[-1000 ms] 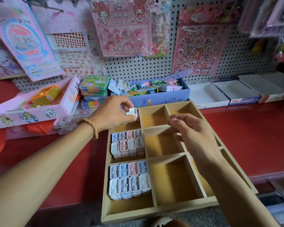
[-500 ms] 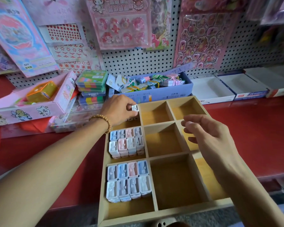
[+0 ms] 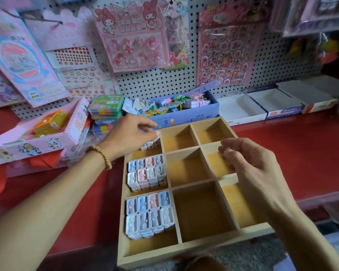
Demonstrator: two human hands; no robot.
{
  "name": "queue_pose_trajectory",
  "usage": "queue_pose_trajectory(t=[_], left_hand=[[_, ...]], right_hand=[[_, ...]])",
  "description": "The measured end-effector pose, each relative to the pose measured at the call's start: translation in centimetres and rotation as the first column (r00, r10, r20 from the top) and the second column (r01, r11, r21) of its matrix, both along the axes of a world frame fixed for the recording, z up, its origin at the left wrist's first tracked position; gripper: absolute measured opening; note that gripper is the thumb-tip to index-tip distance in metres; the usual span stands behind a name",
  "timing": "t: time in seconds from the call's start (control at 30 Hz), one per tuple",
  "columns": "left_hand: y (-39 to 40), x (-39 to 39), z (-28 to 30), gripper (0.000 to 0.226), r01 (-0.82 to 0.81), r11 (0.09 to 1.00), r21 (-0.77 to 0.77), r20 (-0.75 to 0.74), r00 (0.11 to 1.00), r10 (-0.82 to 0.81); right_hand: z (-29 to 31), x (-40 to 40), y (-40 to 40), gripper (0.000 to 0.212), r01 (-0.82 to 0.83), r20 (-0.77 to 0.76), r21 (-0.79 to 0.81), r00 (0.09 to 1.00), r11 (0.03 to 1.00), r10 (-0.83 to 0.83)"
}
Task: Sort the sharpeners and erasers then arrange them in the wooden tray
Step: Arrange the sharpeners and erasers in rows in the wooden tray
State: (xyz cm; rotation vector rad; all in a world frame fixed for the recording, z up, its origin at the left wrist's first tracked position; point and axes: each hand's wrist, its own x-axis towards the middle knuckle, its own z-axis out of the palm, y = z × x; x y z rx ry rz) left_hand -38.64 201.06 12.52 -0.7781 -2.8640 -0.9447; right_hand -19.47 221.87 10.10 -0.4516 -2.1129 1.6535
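Observation:
The wooden tray [image 3: 184, 249] with several compartments lies on the red shelf, its near edge past the shelf front. Pastel sharpeners fill the near-left compartment [image 3: 149, 212] and the middle-left one [image 3: 147, 171] in neat rows. In the far-left compartment a short row of white sharpeners [image 3: 150, 144] stands at the back. My left hand [image 3: 129, 135] hangs over that row, fingertips pinching the white piece at its right end; the hand hides most of the compartment. My right hand [image 3: 258, 173] hovers above the tray's right column, fingers loosely curled, holding nothing.
Behind the tray stand a blue box [image 3: 184, 116] of coloured clips, stacked green cases [image 3: 106, 106] and open white boxes [image 3: 241, 110]. A pink box [image 3: 47, 141] sits at the left. Sticker packs [image 3: 133, 36] hang on the pegboard. Red shelf [image 3: 292, 153] stretches to the right.
My left hand has lowered the white piece into the back row of the far-left compartment. My right hand has drifted right and nearer, off the tray's centre.

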Motion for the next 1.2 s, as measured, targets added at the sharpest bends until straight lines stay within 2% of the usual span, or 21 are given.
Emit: queue_pose_trajectory(t=[0.1,0.27,0.37,0.5,0.7,0.87,0.97,1.03,1.2], left_hand=[[0.9,4.1,1.2,0.014,0.102,0.99,0.101,0.059,0.992,-0.108],[2.7,11.1,2.1,0.014,0.244,0.962,0.12,0.12,0.959,-0.258],[3.7,15.0,2.4,0.015,0.283,0.946,0.159,0.184,0.933,-0.31],[5.6,20.5,2.1,0.018,0.303,0.907,0.292,0.258,0.888,-0.38],[10.8,29.5,-0.5,0.015,0.32,0.847,0.424,0.346,0.807,-0.478],[15.9,35.9,-4.1,0.021,0.422,0.818,0.391,0.405,0.719,-0.565],[18.9,38.6,-6.9,0.014,0.474,0.799,0.371,0.444,0.665,-0.601],[20.6,39.9,-9.3,0.022,0.509,0.79,0.342,0.479,0.629,-0.613],[24.3,41.3,-16.0,0.021,0.586,0.775,0.236,0.563,0.568,-0.601]], right_hand=[[0.4,1.6,0.6,0.019,-0.007,-0.019,0.051,1.0,0.999,0.007],[0.8,5.5,1.6,0.018,0.037,-0.051,0.117,0.998,0.992,-0.031],[0.7,8.7,2.3,0.02,0.082,-0.069,0.11,0.995,0.991,-0.075],[0.3,13.6,3.3,0.019,0.181,-0.086,0.081,0.981,0.98,-0.174],[-0.3,22.5,4.8,0.013,0.309,-0.065,0.046,0.95,0.95,-0.306],[-3.1,29.7,7.1,0.013,0.49,0.017,0.033,0.871,0.871,-0.491],[-5.6,33.4,8.4,0.011,0.586,0.058,0.02,0.808,0.81,-0.586],[-7.3,35.4,9.1,0.013,0.635,0.1,-0.01,0.769,0.772,-0.631],[-13.3,38.2,10.9,0.01,0.729,0.285,-0.027,0.662,0.684,-0.693]])
